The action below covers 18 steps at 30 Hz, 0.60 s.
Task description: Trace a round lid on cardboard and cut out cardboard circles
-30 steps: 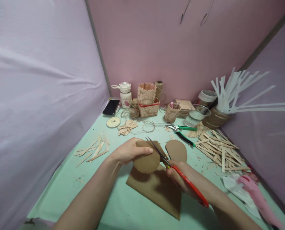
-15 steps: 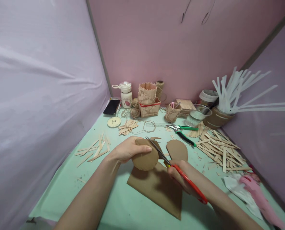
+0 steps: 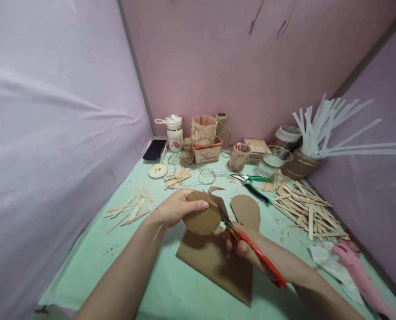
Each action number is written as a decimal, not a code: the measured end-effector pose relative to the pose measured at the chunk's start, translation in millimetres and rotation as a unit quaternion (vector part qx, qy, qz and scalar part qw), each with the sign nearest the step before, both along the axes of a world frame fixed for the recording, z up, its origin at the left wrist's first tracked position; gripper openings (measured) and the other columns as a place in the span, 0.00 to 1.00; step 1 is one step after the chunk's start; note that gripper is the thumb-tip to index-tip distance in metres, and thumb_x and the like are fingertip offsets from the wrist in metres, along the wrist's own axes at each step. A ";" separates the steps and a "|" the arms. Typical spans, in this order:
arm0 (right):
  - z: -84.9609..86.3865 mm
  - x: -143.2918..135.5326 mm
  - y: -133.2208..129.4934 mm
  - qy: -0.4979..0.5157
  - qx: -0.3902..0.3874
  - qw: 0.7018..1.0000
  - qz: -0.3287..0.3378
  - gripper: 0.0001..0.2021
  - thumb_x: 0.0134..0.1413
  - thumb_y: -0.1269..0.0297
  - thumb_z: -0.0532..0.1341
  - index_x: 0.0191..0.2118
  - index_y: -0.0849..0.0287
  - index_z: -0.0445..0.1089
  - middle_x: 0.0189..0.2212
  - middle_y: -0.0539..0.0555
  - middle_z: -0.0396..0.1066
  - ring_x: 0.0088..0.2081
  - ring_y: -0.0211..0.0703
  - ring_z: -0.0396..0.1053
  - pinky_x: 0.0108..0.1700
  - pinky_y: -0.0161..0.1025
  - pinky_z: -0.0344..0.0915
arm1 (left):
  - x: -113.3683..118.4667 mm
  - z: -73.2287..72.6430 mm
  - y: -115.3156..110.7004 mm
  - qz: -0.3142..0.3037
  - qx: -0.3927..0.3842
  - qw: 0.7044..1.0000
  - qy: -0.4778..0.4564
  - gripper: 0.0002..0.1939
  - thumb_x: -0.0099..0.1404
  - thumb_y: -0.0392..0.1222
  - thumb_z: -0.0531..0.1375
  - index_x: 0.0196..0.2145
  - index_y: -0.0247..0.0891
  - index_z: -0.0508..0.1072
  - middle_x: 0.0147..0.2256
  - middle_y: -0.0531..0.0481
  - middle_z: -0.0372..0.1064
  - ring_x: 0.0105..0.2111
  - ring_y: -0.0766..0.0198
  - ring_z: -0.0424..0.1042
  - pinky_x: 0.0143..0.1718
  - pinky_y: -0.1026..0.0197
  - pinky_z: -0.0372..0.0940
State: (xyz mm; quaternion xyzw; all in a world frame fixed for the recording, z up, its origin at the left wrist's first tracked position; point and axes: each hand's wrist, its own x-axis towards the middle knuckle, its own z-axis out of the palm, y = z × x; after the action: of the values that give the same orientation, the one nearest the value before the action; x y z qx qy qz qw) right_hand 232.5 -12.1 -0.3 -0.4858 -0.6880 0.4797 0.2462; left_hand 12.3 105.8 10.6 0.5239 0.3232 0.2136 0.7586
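A round brown cardboard disc [image 3: 202, 218] is pinched in my left hand [image 3: 181, 206], the thumb lying on its upper face. My right hand [image 3: 246, 246] is closed on red-handled scissors [image 3: 258, 253], whose blades lie at the disc's right edge beside a partly cut strip of cardboard. Beneath both hands a larger brown cardboard sheet [image 3: 218, 266] rests on the green table. Another cardboard piece with a rounded top [image 3: 246, 209] lies just behind my right hand. A thin curved offcut [image 3: 217, 188] is behind the disc.
Loose wooden sticks [image 3: 307, 206] are heaped at the right, with more sticks [image 3: 136, 209] at the left. Green-handled pruners [image 3: 256, 191], a cup of water [image 3: 273, 162], a white bottle [image 3: 174, 135] and woven baskets [image 3: 206, 151] stand or lie further back. A pink glue gun [image 3: 358, 271] is at the right front.
The scissors have shifted slightly down and their blades now sit lower along the disc's right edge. The fingers of my right hand have moved on the handles. My left hand stays almost in place.
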 end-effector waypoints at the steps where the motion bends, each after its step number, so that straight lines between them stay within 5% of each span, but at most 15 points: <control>1: 1.9 -0.6 -0.4 0.002 -0.006 1.000 0.006 0.29 0.58 0.34 0.45 0.36 0.56 0.66 0.31 0.53 0.69 0.30 0.42 0.63 0.33 0.39 0.63 | -0.1 0.3 -0.2 -0.001 -0.003 1.000 0.001 0.17 0.52 0.47 0.70 0.36 0.33 0.79 0.34 0.44 0.78 0.33 0.60 0.74 0.37 0.61 0.67; 8: 3.6 -3.4 0.9 -0.006 -0.026 0.999 0.023 0.35 0.53 0.28 0.37 0.36 0.57 0.61 0.32 0.53 0.64 0.29 0.42 0.59 0.32 0.40 0.60 | 2.7 -0.5 -1.3 0.019 0.017 1.000 0.016 0.15 0.54 0.47 0.69 0.35 0.33 0.79 0.34 0.45 0.78 0.32 0.62 0.74 0.35 0.63 0.66; 18: -0.8 4.2 -1.1 -0.022 -0.020 1.000 0.002 0.22 0.60 0.39 0.50 0.37 0.56 0.64 0.29 0.51 0.65 0.29 0.41 0.59 0.31 0.38 0.60 | 3.7 -3.4 -1.8 -0.016 -0.005 1.000 -0.005 0.16 0.55 0.47 0.68 0.38 0.32 0.79 0.36 0.42 0.78 0.34 0.59 0.75 0.39 0.60 0.67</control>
State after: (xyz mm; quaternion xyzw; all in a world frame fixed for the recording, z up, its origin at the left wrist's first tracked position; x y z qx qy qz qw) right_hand 236.7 -13.3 -1.1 -0.4999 -0.6843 0.4832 0.2201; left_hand 16.0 104.0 7.2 0.5243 0.3123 0.2026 0.7659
